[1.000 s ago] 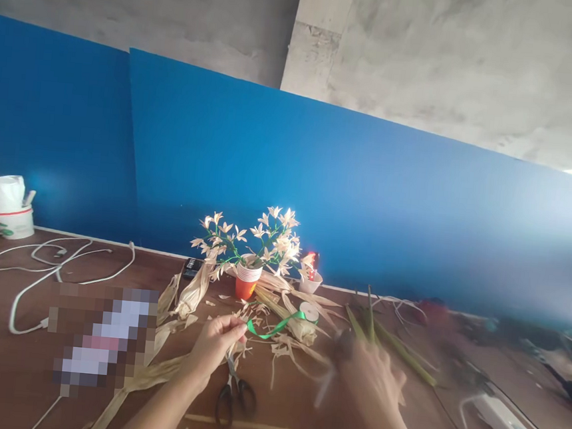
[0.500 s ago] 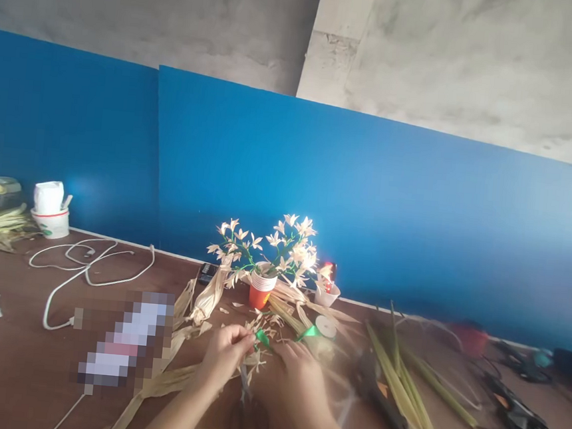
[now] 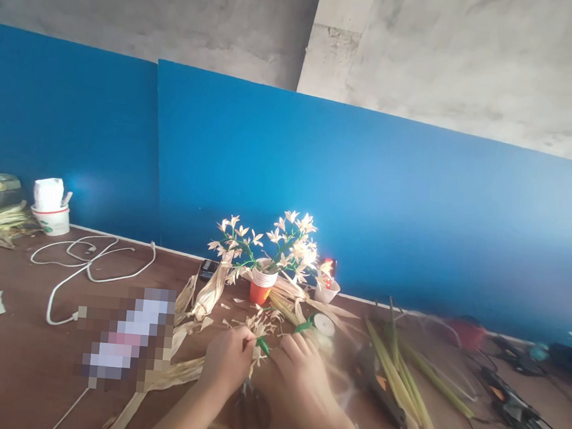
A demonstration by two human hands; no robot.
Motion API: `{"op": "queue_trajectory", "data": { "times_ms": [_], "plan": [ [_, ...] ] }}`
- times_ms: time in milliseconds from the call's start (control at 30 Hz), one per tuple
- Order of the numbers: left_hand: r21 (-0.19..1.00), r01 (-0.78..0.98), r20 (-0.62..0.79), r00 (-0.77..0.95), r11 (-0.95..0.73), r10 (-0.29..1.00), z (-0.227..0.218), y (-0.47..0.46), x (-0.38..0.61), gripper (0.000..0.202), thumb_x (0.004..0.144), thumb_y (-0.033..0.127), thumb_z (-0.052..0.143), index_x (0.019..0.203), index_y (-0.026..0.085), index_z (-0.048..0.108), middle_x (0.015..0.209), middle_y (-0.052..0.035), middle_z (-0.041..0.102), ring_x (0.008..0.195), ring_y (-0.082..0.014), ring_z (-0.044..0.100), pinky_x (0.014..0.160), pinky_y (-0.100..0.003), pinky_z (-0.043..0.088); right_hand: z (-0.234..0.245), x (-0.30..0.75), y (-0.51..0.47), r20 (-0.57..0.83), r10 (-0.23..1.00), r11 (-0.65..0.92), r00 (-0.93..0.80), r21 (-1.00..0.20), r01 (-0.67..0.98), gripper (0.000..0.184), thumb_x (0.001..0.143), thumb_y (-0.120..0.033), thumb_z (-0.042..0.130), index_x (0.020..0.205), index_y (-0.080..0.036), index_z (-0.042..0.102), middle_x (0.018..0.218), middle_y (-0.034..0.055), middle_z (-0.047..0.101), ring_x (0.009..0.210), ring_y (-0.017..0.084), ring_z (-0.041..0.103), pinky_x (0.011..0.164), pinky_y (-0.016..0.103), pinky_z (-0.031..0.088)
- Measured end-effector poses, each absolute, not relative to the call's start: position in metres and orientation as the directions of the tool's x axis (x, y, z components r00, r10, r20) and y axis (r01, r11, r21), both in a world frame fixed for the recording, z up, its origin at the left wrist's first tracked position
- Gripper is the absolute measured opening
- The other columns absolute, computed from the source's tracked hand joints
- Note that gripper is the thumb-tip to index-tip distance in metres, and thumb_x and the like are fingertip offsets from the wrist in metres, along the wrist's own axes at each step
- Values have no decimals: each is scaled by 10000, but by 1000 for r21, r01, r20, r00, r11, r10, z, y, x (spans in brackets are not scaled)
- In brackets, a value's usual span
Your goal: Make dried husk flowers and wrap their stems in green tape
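Scissors [image 3: 247, 393] on a brown table [image 3: 17, 368], left hand [image 3: 230, 358] pinching green ribbon [image 3: 263, 345] just beyond them, right hand [image 3: 301, 379] curled close beside the ribbon, its grip impossible to tell, ribbon spool [image 3: 325, 324] farther back, pale flowers [image 3: 303, 251] in an orange cup [image 3: 260, 294], blue partition [image 3: 320, 171] behind.

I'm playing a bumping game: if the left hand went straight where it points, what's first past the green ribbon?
For the left hand, probably the pale scraps just beyond the green ribbon. How high it is above them is unclear, so it might pass over.
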State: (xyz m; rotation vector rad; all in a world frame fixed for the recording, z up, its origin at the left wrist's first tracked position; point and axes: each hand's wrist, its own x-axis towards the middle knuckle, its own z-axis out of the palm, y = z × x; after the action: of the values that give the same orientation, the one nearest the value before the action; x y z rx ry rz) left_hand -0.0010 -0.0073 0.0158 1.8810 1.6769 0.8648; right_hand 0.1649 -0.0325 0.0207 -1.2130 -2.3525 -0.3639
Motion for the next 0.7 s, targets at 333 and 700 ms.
{"op": "queue_trajectory", "data": {
  "times_ms": [333,700],
  "plan": [
    [342,829,226,385,-443,895,21,-12,0,225,789,100,466,711,189,657,762,-67,684,770,-229,622,642,-294,387,51,171,-16,482,759,621,-437,-336,708,185,762,-35,502,827,-190,580,906,23,633,866,186,507,763,320,331],
    [135,592,535,631,-794,562,11,-9,-2,186,748,37,515,626,167,570,632,-16,617,653,-165,551,751,-347,395,46,171,17,108,962,245,-251,-746,619,96,741,-127,487,744,-179,568,656,-21,556,635,127,489,591,235,357]
  ]
}}
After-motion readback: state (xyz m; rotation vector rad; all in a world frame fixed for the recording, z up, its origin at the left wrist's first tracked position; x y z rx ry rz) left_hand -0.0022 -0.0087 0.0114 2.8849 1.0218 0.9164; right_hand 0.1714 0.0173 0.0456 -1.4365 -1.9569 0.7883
